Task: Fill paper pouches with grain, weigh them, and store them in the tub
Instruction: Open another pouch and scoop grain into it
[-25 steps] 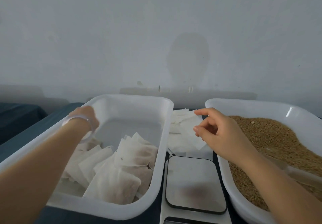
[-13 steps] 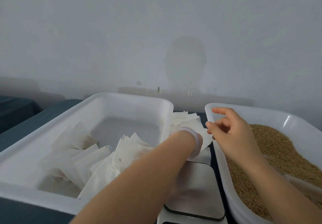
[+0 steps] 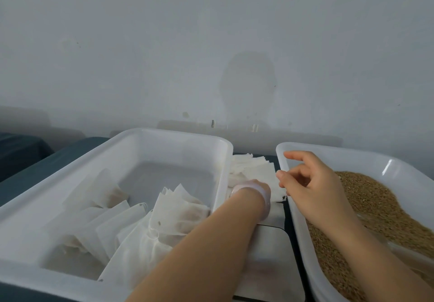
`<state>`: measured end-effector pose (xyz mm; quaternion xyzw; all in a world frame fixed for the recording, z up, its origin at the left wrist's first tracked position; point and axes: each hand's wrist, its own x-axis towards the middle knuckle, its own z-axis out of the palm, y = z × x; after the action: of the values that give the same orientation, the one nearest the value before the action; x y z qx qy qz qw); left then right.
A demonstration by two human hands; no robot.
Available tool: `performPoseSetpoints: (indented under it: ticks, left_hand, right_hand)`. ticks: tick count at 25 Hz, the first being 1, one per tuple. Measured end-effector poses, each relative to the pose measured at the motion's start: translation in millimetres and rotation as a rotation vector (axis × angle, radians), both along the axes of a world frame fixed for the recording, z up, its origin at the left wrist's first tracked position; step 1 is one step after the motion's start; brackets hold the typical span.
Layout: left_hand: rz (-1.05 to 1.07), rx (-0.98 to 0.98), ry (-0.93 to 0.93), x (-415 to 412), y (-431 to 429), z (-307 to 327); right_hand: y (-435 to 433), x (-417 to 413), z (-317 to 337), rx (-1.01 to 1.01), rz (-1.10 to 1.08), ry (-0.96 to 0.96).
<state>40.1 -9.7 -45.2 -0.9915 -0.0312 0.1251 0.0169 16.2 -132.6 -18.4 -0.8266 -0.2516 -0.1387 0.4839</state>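
Left hand [image 3: 256, 183] reached pouch stack [image 3: 249, 164], fingers hidden; right hand [image 3: 312, 184] loosely curled, empty.

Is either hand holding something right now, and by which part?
The right hand holds nothing, loosely curled above the grain tub rim. The left hand is at the empty pouches, but its fingers are hidden, so I cannot tell.

Head camera looks forward and down, close over the tub [image 3: 178, 135]

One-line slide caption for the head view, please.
Left hand reaches the empty pouches between storage tub and grain tub; right hand hovers alongside.
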Motion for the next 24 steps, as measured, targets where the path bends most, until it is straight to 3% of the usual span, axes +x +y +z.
performPoseSetpoints:
  ticks: [4,7,9,11,13,18,24]
  left_hand:
    - [0.144,-0.375,-0.369,2,11,22]
    - [0.219,-0.894,-0.62,-12,19,43]
    - [0.152,-1.245,-0.641,-30,23,49]
    - [0.074,-1.413,-0.573,-48,27,47]
    - [0.059,-1.478,-0.522,-61,29,43]
    - [0.004,-1.505,-0.424,-69,36,38]
    - [0.019,-1.482,-0.46,-68,41,35]
  right_hand:
    - [-1,1,3,0.019,-0.09,0.028]
    - [-2,2,6,0.065,-0.159,0.085]
    - [-2,3,10,0.156,-0.14,0.231]
    - [1,3,15,0.373,-0.027,0.437]
    - [0,3,16,0.47,0.044,0.502]
    - [-4,4,11,0.309,0.127,0.561]
    - [-5,6,11,0.503,0.181,0.584]
